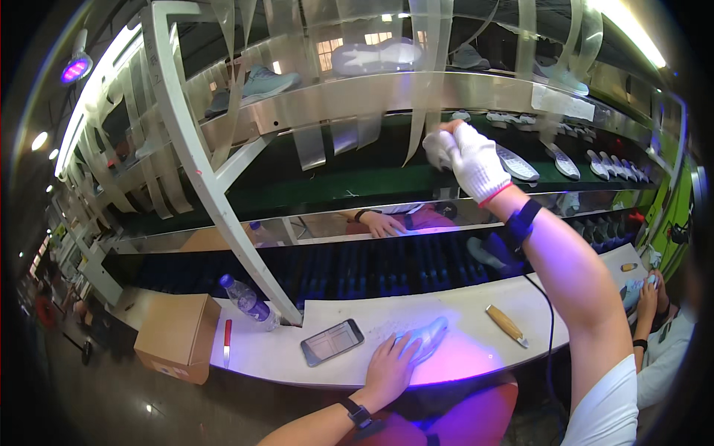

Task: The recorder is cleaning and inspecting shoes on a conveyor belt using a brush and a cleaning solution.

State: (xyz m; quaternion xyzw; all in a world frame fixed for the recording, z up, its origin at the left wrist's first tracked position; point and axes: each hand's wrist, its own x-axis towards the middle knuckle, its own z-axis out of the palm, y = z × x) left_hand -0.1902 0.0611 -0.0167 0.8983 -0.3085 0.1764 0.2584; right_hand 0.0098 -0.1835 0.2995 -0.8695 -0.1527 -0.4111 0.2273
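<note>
My left hand [390,363], bare with a dark wristband, lies over one end of a pale shoe [431,338] on the white bench. Its fingers curl onto the shoe, which glows bluish under violet light. Raised over the green conveyor belt, my right hand [468,160] wears a white knit glove with a red cuff. Its fingers are bent together; what they hold, if anything, cannot be made out. Close to its right side, a pale shoe sole [517,163] rests on the belt, with another sole [563,161] farther right.
Clear strips [309,141] hang from the upper shelf, which carries shoes [269,83]. A slanted white post [201,167] stands left. The bench holds a cardboard box [176,334], red-handled knife [227,343], bottle [249,301], phone [332,343] and wooden-handled tool [507,325]. A co-worker sits right.
</note>
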